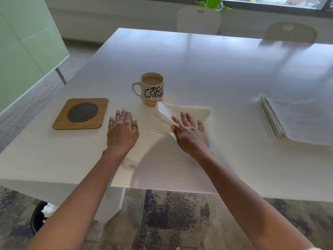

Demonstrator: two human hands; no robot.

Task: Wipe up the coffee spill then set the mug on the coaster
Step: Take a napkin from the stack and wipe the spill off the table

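The mug (152, 89) stands upright on the desk (198, 69), full of milky coffee, with its handle to the left. It is not on the coaster (81, 113) — that lies flat a good way to its left, a wooden square with a dark round middle. A white towel (194, 110) lies spread on the desk just in front of the mug and to its right. One corner is folded up and comes right up to the bottom of the mug. The right hand (189, 132) lies on the towel, fingers straight and spread, pressing down — its grip is open and flat. The left hand (122, 130) rests flat on the bare desk between coaster and towel, grip open too, holding nothing. Far to the right sits a stack (297, 123) of folded paper. Two chairs (198, 19) stand at the far side, with a green plant (213, 2) behind. A black bin (38, 215) with crumpled paper is on the floor.
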